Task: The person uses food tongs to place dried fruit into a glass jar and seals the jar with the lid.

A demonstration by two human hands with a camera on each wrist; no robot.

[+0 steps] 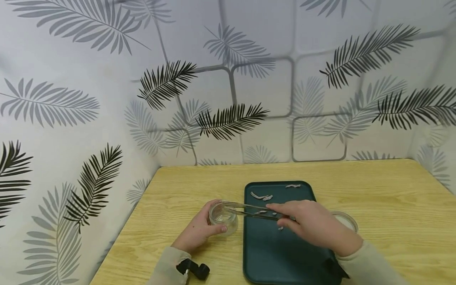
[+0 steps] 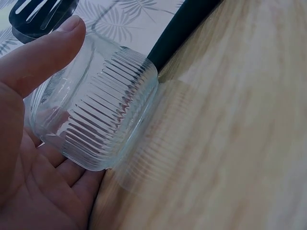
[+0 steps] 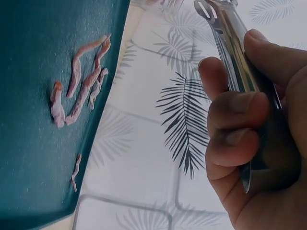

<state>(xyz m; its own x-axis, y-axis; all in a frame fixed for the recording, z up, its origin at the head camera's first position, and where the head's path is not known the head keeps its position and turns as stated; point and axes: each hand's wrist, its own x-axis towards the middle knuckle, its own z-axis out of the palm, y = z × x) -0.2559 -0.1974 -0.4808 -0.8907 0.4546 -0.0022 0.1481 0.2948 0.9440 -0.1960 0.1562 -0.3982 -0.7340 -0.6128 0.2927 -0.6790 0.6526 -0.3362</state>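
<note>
Left of a dark green tray point(image 1: 278, 253) on a wooden tabletop point(image 1: 402, 221), a left hand point(image 1: 199, 229) curls around a ribbed glass jar point(image 2: 105, 105), while a right hand point(image 1: 310, 223), above the tray, grips metal tongs point(image 3: 276, 163), tips at the jar's mouth. The work between tray and jar appears unfinished: several pinkish strips point(image 3: 88, 84) lie toward the tray's far end; whether the jar holds any cannot be told. Beyond the tray rises a leaf-patterned wall point(image 1: 263, 91).
</note>
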